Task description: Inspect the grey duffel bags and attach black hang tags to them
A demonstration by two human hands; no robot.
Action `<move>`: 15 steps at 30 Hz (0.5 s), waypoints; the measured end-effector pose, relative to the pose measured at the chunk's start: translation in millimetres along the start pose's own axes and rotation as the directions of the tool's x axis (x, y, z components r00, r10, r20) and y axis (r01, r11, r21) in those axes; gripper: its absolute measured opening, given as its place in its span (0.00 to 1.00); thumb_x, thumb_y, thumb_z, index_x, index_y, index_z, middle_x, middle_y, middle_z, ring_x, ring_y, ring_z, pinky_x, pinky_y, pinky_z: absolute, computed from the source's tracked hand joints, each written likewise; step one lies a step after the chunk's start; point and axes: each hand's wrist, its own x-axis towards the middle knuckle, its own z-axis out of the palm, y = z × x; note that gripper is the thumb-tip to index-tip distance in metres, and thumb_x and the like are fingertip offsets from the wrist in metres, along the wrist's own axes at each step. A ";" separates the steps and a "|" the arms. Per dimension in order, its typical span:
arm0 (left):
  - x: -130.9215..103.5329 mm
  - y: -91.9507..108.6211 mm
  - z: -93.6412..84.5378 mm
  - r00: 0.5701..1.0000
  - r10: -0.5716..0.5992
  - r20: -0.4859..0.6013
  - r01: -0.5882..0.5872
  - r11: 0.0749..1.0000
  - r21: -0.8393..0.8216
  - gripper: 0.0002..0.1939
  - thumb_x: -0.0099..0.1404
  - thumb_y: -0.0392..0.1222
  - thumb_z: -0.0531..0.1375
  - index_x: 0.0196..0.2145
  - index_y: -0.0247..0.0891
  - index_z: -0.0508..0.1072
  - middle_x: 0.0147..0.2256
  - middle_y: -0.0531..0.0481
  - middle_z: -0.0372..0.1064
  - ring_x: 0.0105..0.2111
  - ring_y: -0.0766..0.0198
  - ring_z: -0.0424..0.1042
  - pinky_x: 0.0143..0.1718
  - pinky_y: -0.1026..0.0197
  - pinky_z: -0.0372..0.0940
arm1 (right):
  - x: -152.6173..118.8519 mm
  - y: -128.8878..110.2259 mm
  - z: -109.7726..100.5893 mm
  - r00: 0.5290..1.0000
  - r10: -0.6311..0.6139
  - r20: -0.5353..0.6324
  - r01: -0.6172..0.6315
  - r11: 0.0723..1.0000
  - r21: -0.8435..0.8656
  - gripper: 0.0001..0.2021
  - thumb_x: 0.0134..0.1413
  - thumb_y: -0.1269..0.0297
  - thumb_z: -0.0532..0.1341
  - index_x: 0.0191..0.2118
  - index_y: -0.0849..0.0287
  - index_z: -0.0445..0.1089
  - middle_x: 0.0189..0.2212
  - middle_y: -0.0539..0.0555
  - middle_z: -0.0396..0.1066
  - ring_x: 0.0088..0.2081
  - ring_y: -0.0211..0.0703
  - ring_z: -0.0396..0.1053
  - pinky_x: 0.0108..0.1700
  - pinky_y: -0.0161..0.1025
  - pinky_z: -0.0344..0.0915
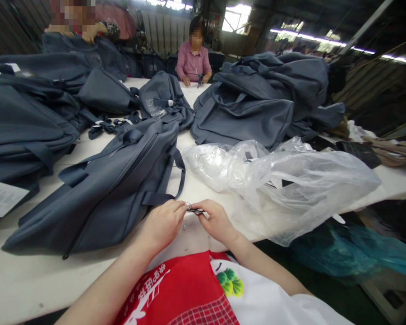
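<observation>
My left hand [165,224] and my right hand [219,222] meet over the table's near edge, fingertips pinched. Between them is a small, thin dark metal piece [195,211] with a wire-like loop at its left end; its exact kind is too small to make out. My right thumb and fingers grip its right end, while my left fingertips close on the loop end. Just left of my hands lies a dark blue bag [122,180] on its side, with a zipper along it. One of its handles [180,169] curves close above my left hand.
Clear plastic bags [284,176] spread over the table's right side. More dark blue bags are piled at left [23,122] and back right [257,95]. A white printed sheet [3,197] lies at far left. Two people work beyond the white table [37,284], one in a pink shirt [193,62].
</observation>
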 end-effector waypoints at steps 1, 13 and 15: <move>-0.1 -0.5 0.0 1.000 0.004 -0.007 -0.004 1.000 0.002 0.12 0.66 0.34 0.55 0.46 0.37 0.74 0.46 0.47 0.75 0.42 0.57 0.73 0.40 0.55 0.72 | 0.3 0.0 -0.2 1.000 0.002 -0.003 -0.002 1.000 0.003 0.19 0.50 0.81 0.57 0.45 0.56 0.74 0.39 0.53 0.77 0.41 0.43 0.73 0.46 0.41 0.68; -2.4 -3.2 5.8 0.992 0.095 -0.089 -0.088 0.993 0.082 0.13 0.65 0.33 0.57 0.47 0.35 0.74 0.45 0.47 0.75 0.40 0.58 0.73 0.37 0.57 0.71 | 0.6 1.8 0.8 1.000 0.005 -0.005 -0.005 1.000 -0.024 0.16 0.51 0.79 0.58 0.43 0.57 0.75 0.38 0.54 0.77 0.39 0.42 0.73 0.45 0.40 0.69; -3.3 -2.9 7.6 0.987 0.115 -0.113 -0.101 0.988 0.120 0.12 0.65 0.33 0.57 0.46 0.33 0.74 0.44 0.46 0.76 0.38 0.58 0.73 0.36 0.57 0.71 | 0.5 1.8 1.5 1.000 0.010 -0.008 -0.010 0.999 -0.031 0.15 0.52 0.78 0.59 0.44 0.57 0.75 0.38 0.54 0.77 0.39 0.42 0.73 0.44 0.40 0.69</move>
